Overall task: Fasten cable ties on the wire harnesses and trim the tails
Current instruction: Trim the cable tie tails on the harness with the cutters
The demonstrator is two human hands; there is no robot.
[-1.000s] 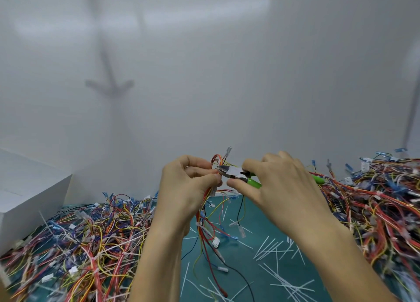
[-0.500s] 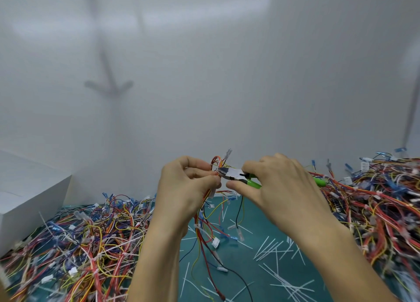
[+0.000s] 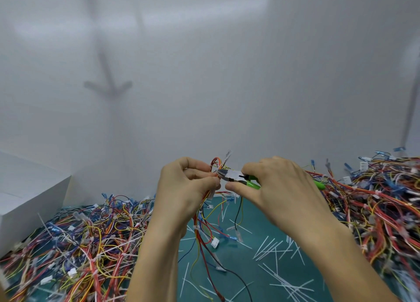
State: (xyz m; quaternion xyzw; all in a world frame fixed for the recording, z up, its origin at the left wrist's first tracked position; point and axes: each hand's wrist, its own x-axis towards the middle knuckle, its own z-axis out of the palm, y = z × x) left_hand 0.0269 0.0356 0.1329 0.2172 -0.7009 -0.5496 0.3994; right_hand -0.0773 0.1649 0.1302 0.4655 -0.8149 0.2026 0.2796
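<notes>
My left hand [image 3: 185, 188] grips a wire harness [image 3: 205, 220] of red, yellow and black wires, held up above the table with its loose ends hanging down. My right hand [image 3: 272, 192] grips green-handled side cutters [image 3: 236, 177]. The metal jaws point left and sit against the top of the harness, right beside my left fingertips. A small white cable tie piece [image 3: 213, 167] shows at the bundle near the jaw tips; the tie itself is mostly hidden by my fingers.
A heap of coloured harnesses [image 3: 79, 240] covers the left of the green mat [image 3: 245, 276], and a taller heap [image 3: 375, 201] fills the right. Several cut white tie tails [image 3: 277, 249] lie scattered on the mat. A white box [image 3: 27, 194] stands at far left.
Both hands stay nearly still, with the cutter jaws at the harness top. The hanging wires have swung slightly.
</notes>
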